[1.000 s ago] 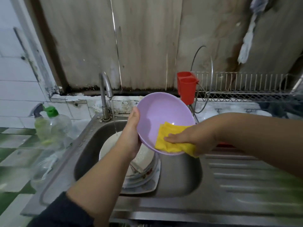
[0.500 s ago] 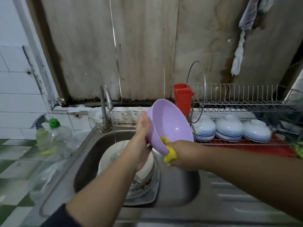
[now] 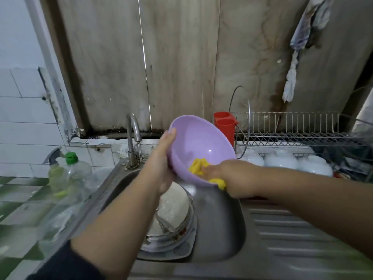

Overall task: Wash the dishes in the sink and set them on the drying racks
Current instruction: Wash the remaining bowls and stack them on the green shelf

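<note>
- Sleeve: dark fabric at the left forearm, nearest the camera, low in the head view.
- Sink: stainless steel basin with a ribbed draining board to its right; no maker's mark can be read.
- Stacked dishes: a pile of plates and pale bowls lying in the left part of the basin, under the left hand; patterns on the rims too blurred to make out.
- Left hand: forearm angled up from lower left, palm against the outside of the purple bowl, thumb hooked over its upper left rim, holding it tilted.
- Purple bowl: plastic, held above the sink, opening turned toward the camera and to the right; no markings.
- Right hand: arm entering from the right, fingers curled round the yellow cloth and pressing it against the bowl's lower inside; a fold of cloth shows below the rim.
- Dish soap bottle: clear, green cap, left of the sink beside a spray bottle; no label legible.
- Tap: behind the basin, a thin stream running.
- Drying rack: wire, right rear, with a red cutlery holder at its left end and white bowls upturned on the lower tier.
- Rag: hanging on the stained wall above the rack.
</note>
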Tool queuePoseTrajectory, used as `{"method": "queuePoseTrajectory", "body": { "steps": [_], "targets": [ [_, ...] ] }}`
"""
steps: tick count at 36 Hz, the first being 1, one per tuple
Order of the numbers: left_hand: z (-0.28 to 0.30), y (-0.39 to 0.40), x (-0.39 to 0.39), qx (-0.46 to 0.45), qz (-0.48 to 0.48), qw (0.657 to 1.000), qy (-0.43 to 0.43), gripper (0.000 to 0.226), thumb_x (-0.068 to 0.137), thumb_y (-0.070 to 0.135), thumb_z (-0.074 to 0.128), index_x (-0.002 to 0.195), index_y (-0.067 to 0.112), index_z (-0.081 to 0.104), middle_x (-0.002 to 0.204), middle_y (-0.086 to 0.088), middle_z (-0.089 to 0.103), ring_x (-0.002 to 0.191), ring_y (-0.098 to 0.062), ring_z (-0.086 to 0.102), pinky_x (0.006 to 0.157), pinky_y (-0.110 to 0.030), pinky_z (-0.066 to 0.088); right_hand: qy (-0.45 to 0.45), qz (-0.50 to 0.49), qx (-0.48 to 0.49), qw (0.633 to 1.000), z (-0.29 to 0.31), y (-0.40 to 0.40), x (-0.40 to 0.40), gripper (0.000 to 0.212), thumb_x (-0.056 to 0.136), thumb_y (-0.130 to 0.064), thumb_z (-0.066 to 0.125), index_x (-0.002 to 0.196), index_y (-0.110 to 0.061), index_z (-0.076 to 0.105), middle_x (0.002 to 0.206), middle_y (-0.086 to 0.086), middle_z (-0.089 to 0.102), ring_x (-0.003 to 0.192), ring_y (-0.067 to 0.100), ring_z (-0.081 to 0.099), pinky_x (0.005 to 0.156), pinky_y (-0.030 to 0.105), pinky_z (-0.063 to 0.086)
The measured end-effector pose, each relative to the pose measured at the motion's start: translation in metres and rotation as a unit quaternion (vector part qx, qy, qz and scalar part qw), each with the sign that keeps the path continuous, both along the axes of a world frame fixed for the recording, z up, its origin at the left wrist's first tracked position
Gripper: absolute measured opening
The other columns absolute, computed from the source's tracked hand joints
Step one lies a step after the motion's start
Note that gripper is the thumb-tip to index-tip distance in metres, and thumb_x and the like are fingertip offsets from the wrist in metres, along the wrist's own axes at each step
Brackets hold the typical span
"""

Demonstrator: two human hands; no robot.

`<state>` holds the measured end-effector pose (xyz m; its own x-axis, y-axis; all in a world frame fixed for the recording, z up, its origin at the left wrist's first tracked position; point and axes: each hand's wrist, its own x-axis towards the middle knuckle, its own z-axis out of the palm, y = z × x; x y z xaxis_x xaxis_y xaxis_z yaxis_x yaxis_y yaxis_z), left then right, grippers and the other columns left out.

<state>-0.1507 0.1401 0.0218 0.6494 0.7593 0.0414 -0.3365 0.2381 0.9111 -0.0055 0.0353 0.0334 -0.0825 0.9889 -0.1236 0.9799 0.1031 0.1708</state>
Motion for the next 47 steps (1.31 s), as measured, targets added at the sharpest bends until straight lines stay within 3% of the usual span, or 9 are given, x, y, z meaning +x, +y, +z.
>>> {"method": "queuePoseTrajectory", "body": {
  "steps": [4,10,17,24,30,36,39,43,47],
  "targets": [
    [0.007,0.003,0.0,-0.05,0.051,0.997,0.027,0.02,0.09,0.034,0.049,0.098,0.021,0.062,0.088,-0.003,0.069,0.085,-0.025,0.062,0.076,-0.037,0.048,-0.183,0.053,-0.002,0.982,0.011,0.002,0.004,0.071,0.088,-0.012,0.047,0.147,-0.042,0.02,0.157,0.002,0.023,0.14,0.02,0.03,0.103,0.032,0.034],
    [-0.012,-0.028,0.021,0.007,0.108,0.993,-0.045,0.082,0.069,0.046,0.076,0.138,0.031,0.034,0.128,0.004,0.057,0.115,-0.022,0.059,0.102,-0.047,0.044,0.153,-0.025,0.085,0.984,-0.002,0.009,-0.029,0.043,0.093,-0.005,0.042,0.136,-0.007,0.045,0.127,0.011,0.058,0.106,0.033,0.055,0.08,0.03,0.04],
    [0.003,0.011,-0.006,-0.043,0.043,0.998,0.013,0.031,0.088,0.047,0.052,0.105,0.023,0.062,0.099,-0.001,0.071,0.095,-0.024,0.064,0.091,-0.047,0.047,-0.119,0.034,0.023,0.992,0.015,0.003,-0.009,0.071,0.086,-0.007,0.045,0.145,-0.042,0.027,0.149,0.0,0.037,0.128,0.024,0.045,0.096,0.034,0.041],
    [-0.013,-0.027,0.019,0.043,0.107,0.993,-0.006,0.094,0.056,0.052,0.071,0.136,0.034,0.025,0.126,0.006,0.055,0.107,-0.011,0.061,0.09,-0.03,0.049,0.272,-0.067,0.102,0.955,0.006,0.014,-0.035,0.028,0.091,-0.001,0.042,0.079,-0.024,0.051,0.099,0.012,0.062,0.088,0.023,0.052,0.064,0.026,0.036],
    [0.006,0.008,-0.006,-0.001,0.066,0.997,0.028,0.054,0.082,0.045,0.059,0.129,0.019,0.049,0.121,-0.007,0.064,0.111,-0.029,0.061,0.1,-0.053,0.045,-0.008,-0.029,0.077,0.997,0.008,0.005,-0.011,0.065,0.084,-0.008,0.049,0.139,-0.042,0.041,0.134,0.0,0.054,0.11,0.03,0.056,0.083,0.027,0.042],
    [-0.016,-0.035,0.027,0.035,0.15,0.988,-0.027,0.1,0.052,0.048,0.071,0.139,0.026,0.028,0.126,-0.002,0.057,0.107,-0.019,0.061,0.09,-0.032,0.049,0.238,-0.055,0.127,0.961,0.011,0.009,-0.036,0.023,0.091,-0.003,0.045,0.097,-0.02,0.059,0.105,0.015,0.065,0.092,0.029,0.057,0.066,0.028,0.037],
    [-0.01,-0.018,0.012,0.035,0.078,0.996,-0.024,0.106,0.046,0.06,0.077,0.137,0.021,0.038,0.126,-0.006,0.062,0.11,-0.02,0.062,0.098,-0.037,0.046,0.187,-0.074,0.092,0.975,0.012,0.004,-0.026,0.025,0.09,-0.006,0.047,0.101,-0.022,0.063,0.105,0.012,0.063,0.096,0.028,0.057,0.068,0.025,0.039],
    [-0.002,0.003,0.001,0.016,0.038,0.999,0.011,0.073,0.074,0.059,0.065,0.133,0.02,0.049,0.12,-0.005,0.066,0.111,-0.025,0.062,0.102,-0.049,0.043,0.008,-0.064,0.068,0.996,0.008,0.0,-0.012,0.053,0.089,-0.012,0.049,0.137,-0.035,0.046,0.123,0.005,0.061,0.111,0.029,0.055,0.084,0.028,0.042],
    [-0.01,-0.02,0.018,0.029,0.106,0.994,0.023,0.063,0.08,0.057,0.062,0.131,0.027,0.04,0.113,0.002,0.064,0.106,-0.022,0.064,0.098,-0.044,0.047,0.204,-0.05,0.114,0.971,0.002,0.005,-0.029,0.029,0.088,-0.009,0.053,0.105,-0.03,0.062,0.101,-0.004,0.065,0.1,0.024,0.056,0.078,0.025,0.044]
  ]
}}
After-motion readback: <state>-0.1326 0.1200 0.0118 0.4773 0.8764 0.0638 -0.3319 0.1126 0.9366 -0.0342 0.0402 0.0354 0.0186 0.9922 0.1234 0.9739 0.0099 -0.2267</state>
